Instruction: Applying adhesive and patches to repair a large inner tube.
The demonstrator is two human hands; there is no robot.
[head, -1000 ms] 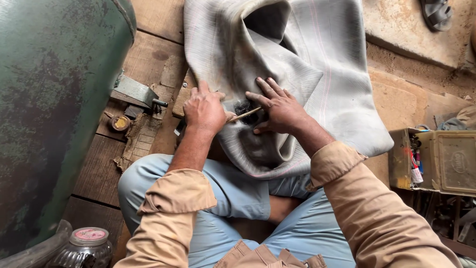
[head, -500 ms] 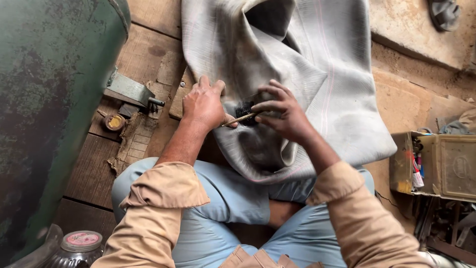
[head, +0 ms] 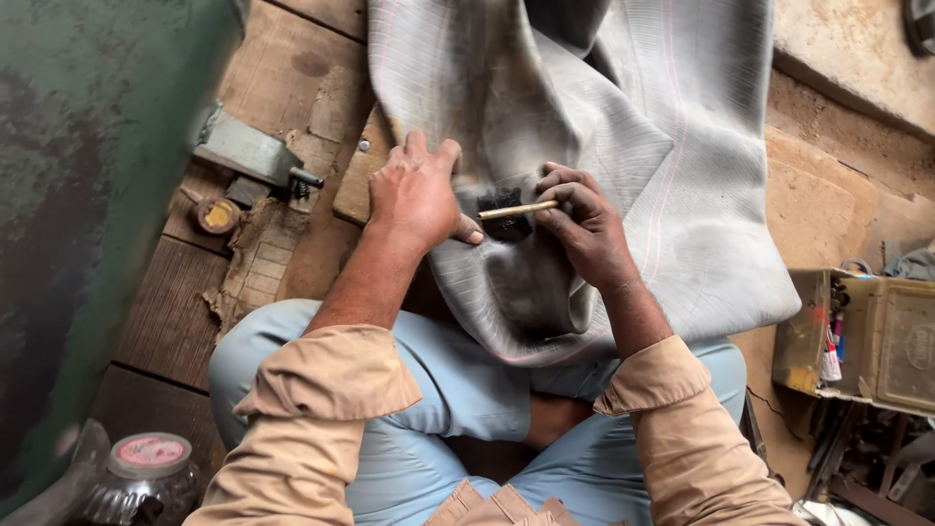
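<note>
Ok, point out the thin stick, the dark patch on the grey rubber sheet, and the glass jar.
thin stick (head: 516,208), head view, mid-shaft.
dark patch (head: 506,228), head view, lower part below the stick.
glass jar (head: 151,452), head view, its pink lid.

Matt grey rubber tube (head: 672,175) with fine ribs; rough wooden planks (head: 175,321).

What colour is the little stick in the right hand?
Light tan, like bare wood. The stick shows best in the head view, pinched by the right hand.

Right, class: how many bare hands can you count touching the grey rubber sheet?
2. The left hand presses flat on the grey rubber sheet; the right hand, just beside it, holds a thin tan stick over a dark patch. No others show.
</note>
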